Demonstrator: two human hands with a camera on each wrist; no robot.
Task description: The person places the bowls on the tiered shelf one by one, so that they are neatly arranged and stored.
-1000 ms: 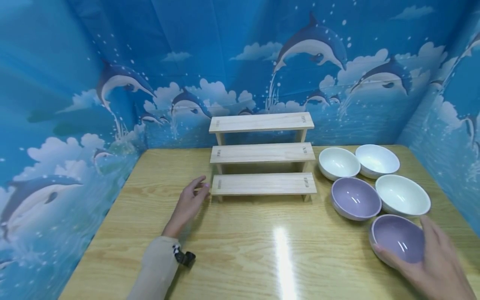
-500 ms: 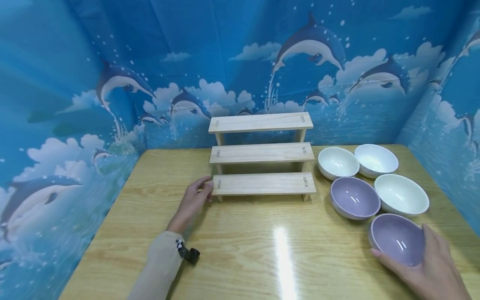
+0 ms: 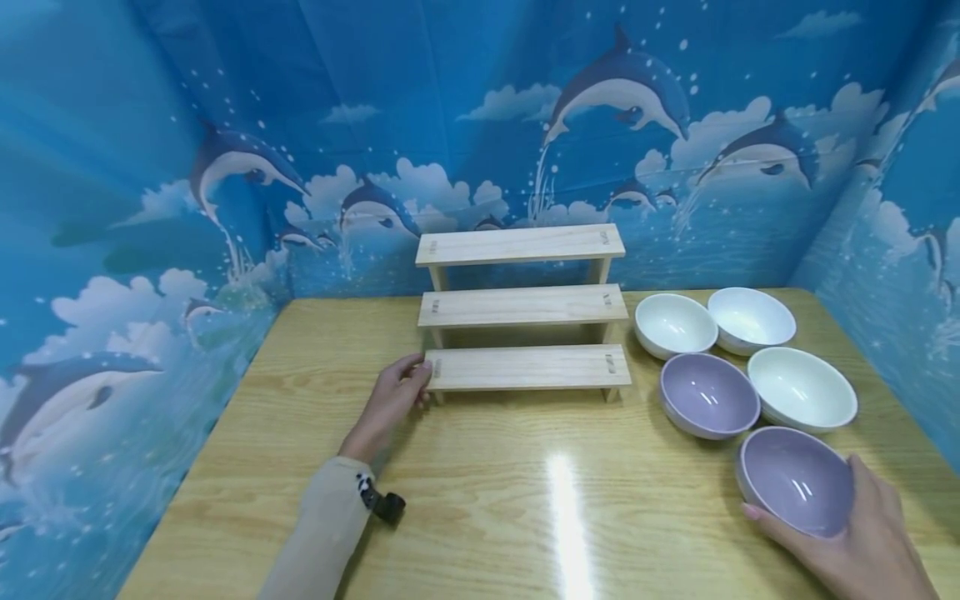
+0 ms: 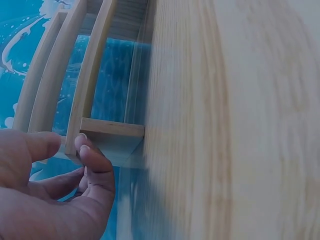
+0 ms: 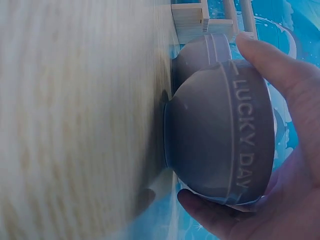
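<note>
A three-tier wooden shelf stand [image 3: 525, 367] rises in steps at the back middle of the table. My left hand [image 3: 386, 408] pinches the left end of its lowest board, thumb above and curled fingers below, as the left wrist view shows. At the front right, my right hand [image 3: 862, 529] grips a purple bowl [image 3: 797, 479] from its near right side, thumb on one side and fingers on the other. Raised letters reading "LUCKY DAY" run along that bowl's outer wall [image 5: 210, 135] in the right wrist view. The bowl stands upright with its foot at the tabletop.
Close behind the gripped bowl is a second purple bowl [image 3: 709, 396]. Three white bowls, one at the right [image 3: 802, 389] and two farther back, stand beside it. Blue dolphin-print cloth [image 3: 480, 117] walls in the wooden table [image 3: 465, 500] at the back and sides.
My left hand has moved right and a little forward, from just beside the stand to pinching its lowest board. My right hand has settled around the purple bowl, which has hardly moved.
</note>
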